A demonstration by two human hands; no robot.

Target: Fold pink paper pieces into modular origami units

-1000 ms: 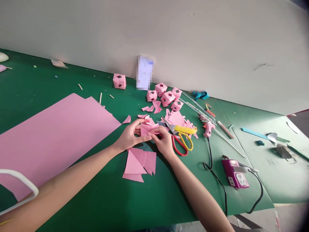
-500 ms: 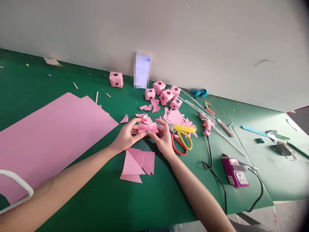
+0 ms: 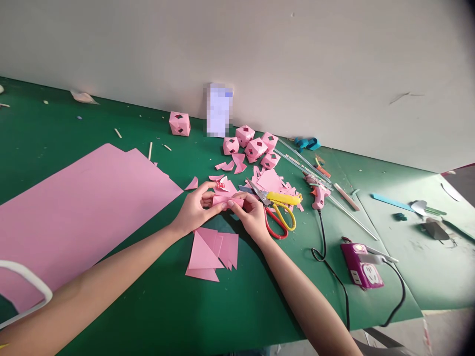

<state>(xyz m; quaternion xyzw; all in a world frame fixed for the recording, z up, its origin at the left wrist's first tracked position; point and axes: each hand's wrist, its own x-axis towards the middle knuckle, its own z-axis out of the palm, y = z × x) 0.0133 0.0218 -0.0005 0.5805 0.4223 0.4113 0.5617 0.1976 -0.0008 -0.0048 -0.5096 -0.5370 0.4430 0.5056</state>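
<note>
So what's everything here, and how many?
Wall: one, grey, back
Table: one, green, underneath
Screen: one, violet, against wall
Paper boxes: six, pink, near wall
Large sheets: count unclear, pink, left
Cut pieces: several, pink, front
Scraps: many, pink, centre
Scissors: one, red and yellow, right
Cutter: one, yellow, by scissors
Glue gun: one, pink, right
Sticks: several, clear, by glue gun
Socket block: one, purple, right
Cord: count unclear, black, right
Loop: one, white, bottom left
Odd bits: many, mixed, scattered
Left hand, right hand: one each, pinching pink paper

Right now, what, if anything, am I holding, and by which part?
A piece of pink paper: the left hand and right hand pinch its near edge, close to the middle.
</note>
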